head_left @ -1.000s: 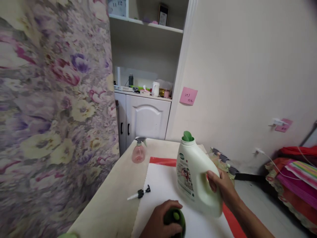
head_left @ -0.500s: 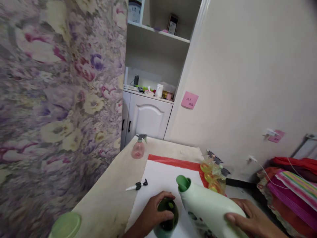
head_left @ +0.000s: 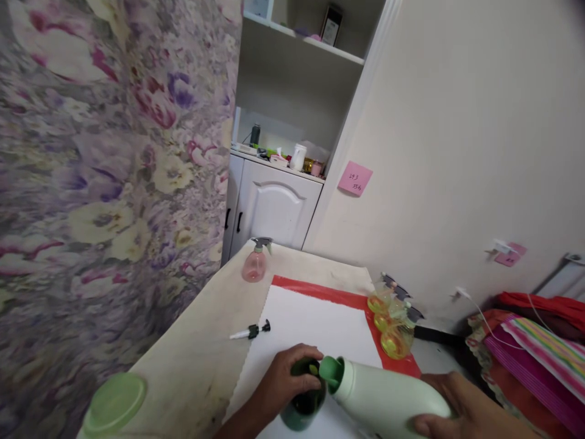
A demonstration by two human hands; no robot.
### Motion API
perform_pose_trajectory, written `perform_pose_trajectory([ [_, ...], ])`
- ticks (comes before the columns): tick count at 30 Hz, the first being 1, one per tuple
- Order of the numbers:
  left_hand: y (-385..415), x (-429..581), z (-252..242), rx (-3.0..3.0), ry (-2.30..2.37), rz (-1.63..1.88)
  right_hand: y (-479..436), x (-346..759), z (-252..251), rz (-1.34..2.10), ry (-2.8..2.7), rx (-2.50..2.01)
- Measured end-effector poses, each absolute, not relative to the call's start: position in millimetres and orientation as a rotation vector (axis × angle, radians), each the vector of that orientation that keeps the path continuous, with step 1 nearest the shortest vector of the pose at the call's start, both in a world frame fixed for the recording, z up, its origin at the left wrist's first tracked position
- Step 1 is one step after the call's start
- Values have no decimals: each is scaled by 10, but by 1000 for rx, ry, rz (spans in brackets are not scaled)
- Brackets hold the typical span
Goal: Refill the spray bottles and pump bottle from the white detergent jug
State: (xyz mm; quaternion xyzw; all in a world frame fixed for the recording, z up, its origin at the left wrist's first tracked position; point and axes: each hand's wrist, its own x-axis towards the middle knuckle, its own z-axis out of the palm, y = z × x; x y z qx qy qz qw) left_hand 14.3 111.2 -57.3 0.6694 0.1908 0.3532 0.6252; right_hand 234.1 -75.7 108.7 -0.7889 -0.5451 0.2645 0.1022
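My right hand [head_left: 461, 410] grips the body of a large pale green detergent jug [head_left: 388, 400], which lies tipped nearly level with its green spout [head_left: 331, 370] over the mouth of a small dark green bottle [head_left: 304, 399]. My left hand [head_left: 287, 381] is wrapped round that small bottle, holding it upright on a white sheet [head_left: 311, 323]. I cannot see any liquid flowing.
A loose pump nozzle [head_left: 250, 331] lies at the white sheet's left edge. A pink spray bottle [head_left: 255, 262] stands at the table's far side, yellow spray bottles [head_left: 390, 317] at the right edge, a green lid [head_left: 114, 402] near left. A flowered curtain [head_left: 105, 158] hangs left.
The jug has gone from upright to tipped nearly level, and its spout has come down to the small bottle's mouth. My left hand has stayed on the small bottle.
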Motion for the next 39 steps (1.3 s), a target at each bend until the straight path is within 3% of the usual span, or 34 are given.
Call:
perform_pose_trajectory([
  [11,1112,169,-615,1510,437,808,-688,2498,919,685,-1748,-2316],
  [39,1105,179,-623,1542,432,829,-544,2311,1222,397,-1898,-2600],
])
